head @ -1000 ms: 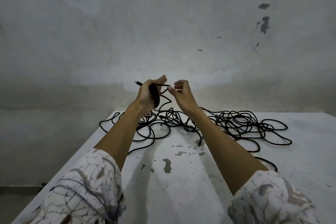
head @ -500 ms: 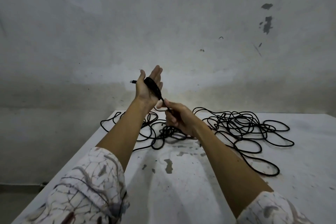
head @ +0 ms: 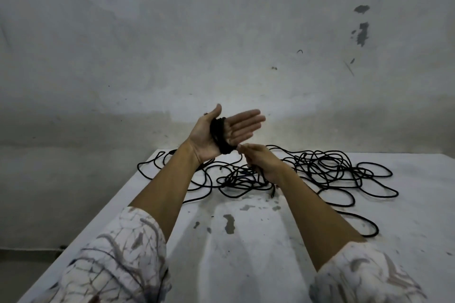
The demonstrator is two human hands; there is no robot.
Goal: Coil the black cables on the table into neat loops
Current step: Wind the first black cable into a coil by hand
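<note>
A long black cable [head: 327,170] lies in a loose tangle across the far half of the white table [head: 258,258]. My left hand [head: 214,135] is raised above the table, palm up, fingers straight. Several turns of cable form a small coil [head: 219,136] wound across its palm. My right hand [head: 261,162] is just below and to the right, pinching the cable strand that runs from the coil down to the tangle.
A stained grey wall [head: 221,44] rises right behind the table. The table's left edge [head: 98,216] drops to the floor. Paint chips mark the tabletop near its middle. One cable loop [head: 369,229] trails toward the right front.
My left hand has turned palm up with fingers spread flat, the coil now across the palm. My right hand has come round under it with the strand. The tangle has shifted slightly.
</note>
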